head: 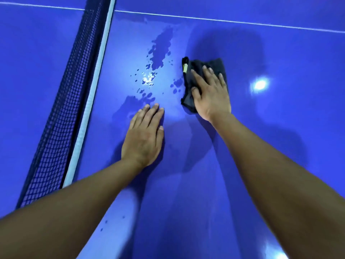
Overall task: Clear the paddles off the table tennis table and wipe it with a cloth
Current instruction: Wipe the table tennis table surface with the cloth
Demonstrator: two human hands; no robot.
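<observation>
The blue table tennis table [270, 128] fills the view. A dark cloth [194, 71] with a small yellow tag lies folded on it right of centre. My right hand [211, 94] presses flat on top of the cloth, fingers spread. My left hand [145, 137] rests palm down on the bare table surface, below and left of the cloth, holding nothing. Water drops and a wet patch [160, 51] spread on the table just left of the cloth. No paddle is in view.
The dark net [71, 90] with its white top band [97, 71] runs diagonally down the left side. A white centre line [224, 20] crosses the far part of the table. A lamp's reflection [260, 85] shines to the right of the cloth.
</observation>
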